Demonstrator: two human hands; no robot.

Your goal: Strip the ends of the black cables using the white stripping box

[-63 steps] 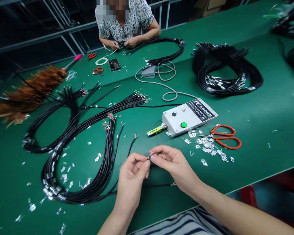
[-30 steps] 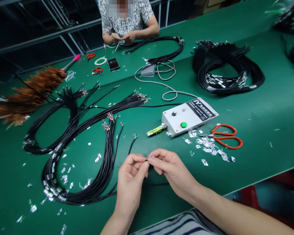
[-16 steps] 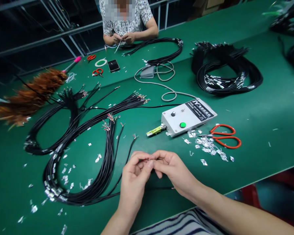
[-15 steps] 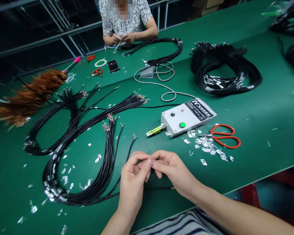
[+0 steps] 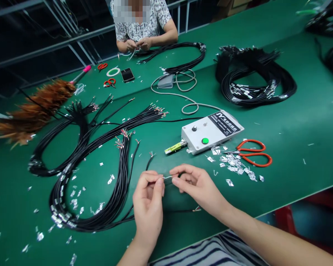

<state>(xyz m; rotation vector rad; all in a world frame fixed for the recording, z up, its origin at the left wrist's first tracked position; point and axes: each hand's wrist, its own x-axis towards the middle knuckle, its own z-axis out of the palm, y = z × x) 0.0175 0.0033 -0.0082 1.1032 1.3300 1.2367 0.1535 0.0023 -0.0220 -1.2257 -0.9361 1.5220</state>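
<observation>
Close to the table's near edge, my left hand (image 5: 148, 197) pinches one end of a short, thin whitish wire (image 5: 167, 177) between thumb and forefinger. The thumb and forefinger of my right hand (image 5: 201, 186) close on its other end, so the wire spans the small gap between my hands. A bit of something black shows behind my right fingertips, too hidden to name. Beneath my hands lies a black cable (image 5: 174, 211) with stripped wire ends. To the left, a bundle of black cables (image 5: 122, 177) curves round with frayed coloured wires at its tips.
A white control box (image 5: 212, 133) with a yellow-green clip stands ahead. Orange-handled scissors (image 5: 255, 153) lie beside foil scraps (image 5: 233, 164). Coiled black cables (image 5: 285, 83) sit at the back right. A feather duster (image 5: 41, 103) rests at the left. Across the table, a co-worker (image 5: 144, 29) handles a white cable.
My hands have drawn apart slightly, from fingertips touching to a small gap. The thin wire between them now shows, and more of the stripped cable end below is visible.
</observation>
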